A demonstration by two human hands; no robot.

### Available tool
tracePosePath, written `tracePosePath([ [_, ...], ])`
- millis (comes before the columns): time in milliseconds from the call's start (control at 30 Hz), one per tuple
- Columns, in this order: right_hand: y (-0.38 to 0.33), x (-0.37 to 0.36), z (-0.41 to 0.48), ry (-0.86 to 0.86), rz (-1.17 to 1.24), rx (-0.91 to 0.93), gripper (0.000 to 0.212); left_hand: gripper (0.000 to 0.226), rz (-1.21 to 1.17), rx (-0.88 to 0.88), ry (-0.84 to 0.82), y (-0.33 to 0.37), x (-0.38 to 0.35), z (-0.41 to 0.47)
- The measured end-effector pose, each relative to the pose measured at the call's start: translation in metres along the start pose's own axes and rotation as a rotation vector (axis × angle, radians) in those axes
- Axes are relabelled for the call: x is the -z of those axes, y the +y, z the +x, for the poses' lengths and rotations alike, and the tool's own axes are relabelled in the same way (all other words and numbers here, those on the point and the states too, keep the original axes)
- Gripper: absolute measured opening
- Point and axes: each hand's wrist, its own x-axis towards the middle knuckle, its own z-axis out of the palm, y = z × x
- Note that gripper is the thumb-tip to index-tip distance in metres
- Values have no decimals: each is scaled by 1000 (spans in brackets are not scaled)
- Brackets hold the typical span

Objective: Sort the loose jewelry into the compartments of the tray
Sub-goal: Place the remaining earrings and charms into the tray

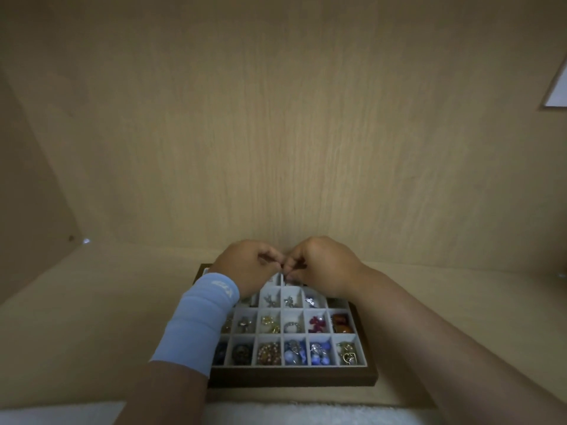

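A dark wooden tray (294,380) with white compartments sits on a pale wooden surface, against a wooden back wall. Its cells hold beads, charms and rings: blue beads (295,353), red pieces (317,323), amber stones (341,324), silver charms (290,301). My left hand (245,268), with a light blue wrist sleeve, and my right hand (322,265) meet over the tray's far row. Both pinch a tiny silvery piece (284,273) between their fingertips. The piece is too small to identify. The far cells are hidden under my hands.
A wooden side wall stands at the left, with a small bright spot (86,240) at its base. A white patch (557,90) shows at the upper right. A white cloth-like strip (276,414) lies along the near edge.
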Motion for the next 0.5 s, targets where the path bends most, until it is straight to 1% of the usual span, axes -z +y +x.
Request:
tracePosePath([
  [100, 1, -3, 2, -4, 11, 5, 10, 18, 83, -36, 18, -3, -6, 1],
  [233, 6, 12, -6, -2, 162, -31, 13, 16, 129, -72, 34, -3, -8, 0],
  [300, 11, 25, -14, 18, 198, -43, 15, 17, 126, -85, 35, 0, -11, 0],
  [400, 25, 45, -31, 40, 177, -74, 17, 18, 120, -140, 19, 9, -16, -1],
  [500, 43, 59, -52, -9, 119, -137, 16, 16, 112, -192, 21, 23, -24, -4],
])
